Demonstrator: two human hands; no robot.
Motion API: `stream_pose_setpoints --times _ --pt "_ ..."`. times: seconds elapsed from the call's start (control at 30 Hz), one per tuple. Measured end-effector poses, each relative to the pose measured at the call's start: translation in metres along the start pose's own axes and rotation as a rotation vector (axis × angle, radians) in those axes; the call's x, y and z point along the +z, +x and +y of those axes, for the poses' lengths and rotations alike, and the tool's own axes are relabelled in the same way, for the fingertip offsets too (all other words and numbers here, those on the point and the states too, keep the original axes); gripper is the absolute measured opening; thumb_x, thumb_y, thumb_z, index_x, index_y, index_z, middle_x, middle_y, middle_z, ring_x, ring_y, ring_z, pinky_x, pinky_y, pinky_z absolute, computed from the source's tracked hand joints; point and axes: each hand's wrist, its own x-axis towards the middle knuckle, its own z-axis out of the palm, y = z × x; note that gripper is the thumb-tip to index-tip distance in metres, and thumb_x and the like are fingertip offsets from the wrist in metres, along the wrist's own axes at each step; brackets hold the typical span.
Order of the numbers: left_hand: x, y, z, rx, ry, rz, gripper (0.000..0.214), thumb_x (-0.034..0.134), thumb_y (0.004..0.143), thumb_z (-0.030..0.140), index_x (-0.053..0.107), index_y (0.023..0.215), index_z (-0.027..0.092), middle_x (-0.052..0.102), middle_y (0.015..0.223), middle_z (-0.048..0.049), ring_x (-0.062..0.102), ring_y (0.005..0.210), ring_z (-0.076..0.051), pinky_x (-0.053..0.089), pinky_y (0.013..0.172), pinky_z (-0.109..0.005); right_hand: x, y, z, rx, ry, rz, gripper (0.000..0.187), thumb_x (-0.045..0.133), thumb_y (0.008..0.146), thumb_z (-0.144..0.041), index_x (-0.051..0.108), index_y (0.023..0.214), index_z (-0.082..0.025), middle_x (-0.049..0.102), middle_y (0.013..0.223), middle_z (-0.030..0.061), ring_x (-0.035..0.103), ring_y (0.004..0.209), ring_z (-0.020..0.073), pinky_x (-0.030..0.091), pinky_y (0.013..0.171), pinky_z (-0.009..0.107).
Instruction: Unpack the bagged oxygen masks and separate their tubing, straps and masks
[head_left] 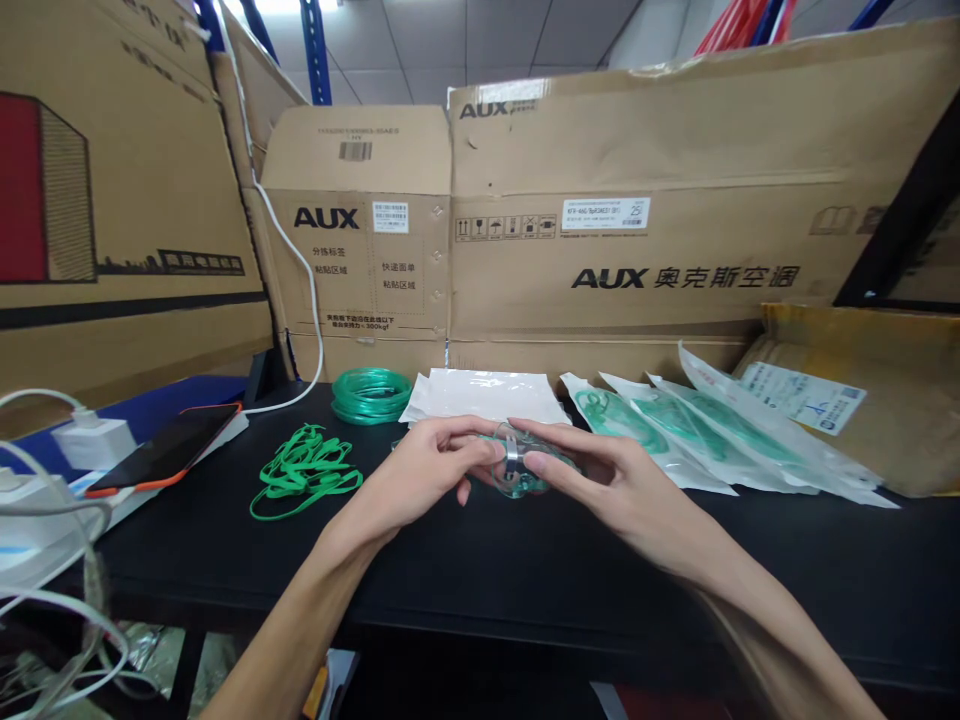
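A clear, green-tinted oxygen mask (517,478) with a metal nose strip is held up above the black table, between my two hands. My left hand (439,462) grips its left side, thumb near the metal strip. On the other side, my right hand (592,465) pinches it with thumb and fingers. Behind the mask lie white pouches (487,392). Left of them is a coil of green tubing (370,394), and nearer to me a tangle of green elastic straps (304,472).
Several clear packages with green contents (675,425) fan out at the right, beside a brown parcel (885,400). An orange-cased phone (169,445) and white chargers with cables (94,440) sit at the left. Cardboard panels (517,270) wall off the back of the table (495,580).
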Motion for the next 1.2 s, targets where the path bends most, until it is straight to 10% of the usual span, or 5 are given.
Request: stream_pose_setpoints --times 0.23,0.6,1.2 --pt "-0.001 -0.002 -0.007 0.013 0.095 -0.035 0.034 0.062 0.091 0.036 0.067 0.12 0.017 0.071 0.081 -0.0042 0.063 0.048 -0.01 0.028 0.034 -0.016 0.003 0.0 0.003 0.018 0.094 0.007 0.045 0.072 0.087 -0.04 0.067 0.131 -0.03 0.065 0.137 0.003 0.058 0.13 0.0285 0.043 0.114 0.05" --pt "-0.001 0.0 -0.009 0.105 0.058 -0.07 0.024 0.063 0.093 0.037 0.064 0.109 0.019 0.069 0.115 -0.0097 0.075 0.069 -0.017 0.032 0.033 -0.012 0.015 0.003 0.004 -0.022 0.081 0.082 0.039 0.069 0.09 -0.04 0.068 0.128 -0.029 0.07 0.129 0.0035 0.063 0.125 0.0283 0.047 0.11 0.047" --pt "0.008 0.0 -0.01 0.217 0.301 0.092 0.025 0.064 0.093 0.044 0.074 0.095 0.022 0.071 0.102 -0.0004 0.06 0.062 -0.009 0.048 0.058 -0.023 0.02 0.005 0.016 -0.055 0.126 0.258 0.035 0.072 0.088 -0.04 0.074 0.12 -0.026 0.071 0.125 0.0055 0.065 0.122 0.0297 0.051 0.108 0.045"
